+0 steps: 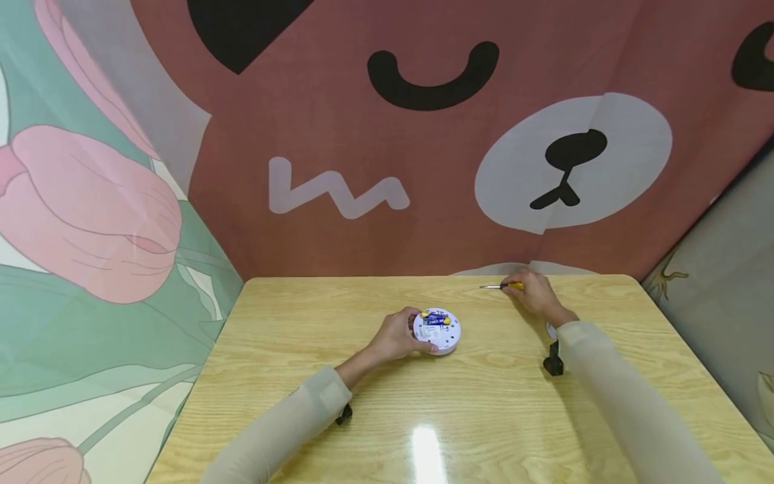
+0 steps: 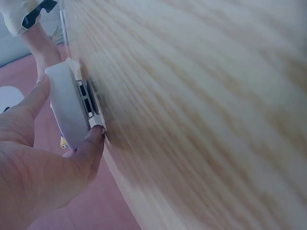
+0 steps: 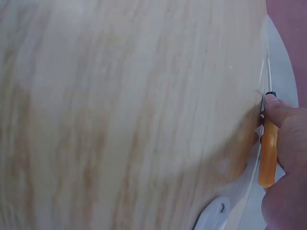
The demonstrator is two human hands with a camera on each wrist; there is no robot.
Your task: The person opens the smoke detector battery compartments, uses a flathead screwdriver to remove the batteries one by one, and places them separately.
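My left hand (image 1: 396,334) grips a round white smoke alarm (image 1: 446,341) by its left side, thumb at the near rim and fingers round the far side. Its upward face carries a printed label, small holes and blue-and-yellow batteries (image 1: 435,320). In the left wrist view the alarm's smooth white side (image 2: 67,108) shows between thumb and fingers, close to the tabletop. Near the back edge of the table, my right hand (image 1: 535,294) holds a screwdriver (image 3: 268,148) by its orange-yellow handle. Its thin metal shaft points left, apart from the alarm.
A wood-grain table (image 1: 484,396) lies under both hands. Partly behind the right sleeve is a flat white piece with a slot (image 3: 214,215). A printed cloth (image 1: 326,242) hangs along the back edge. Black wrist mounts (image 1: 553,359) sit below the sleeves.
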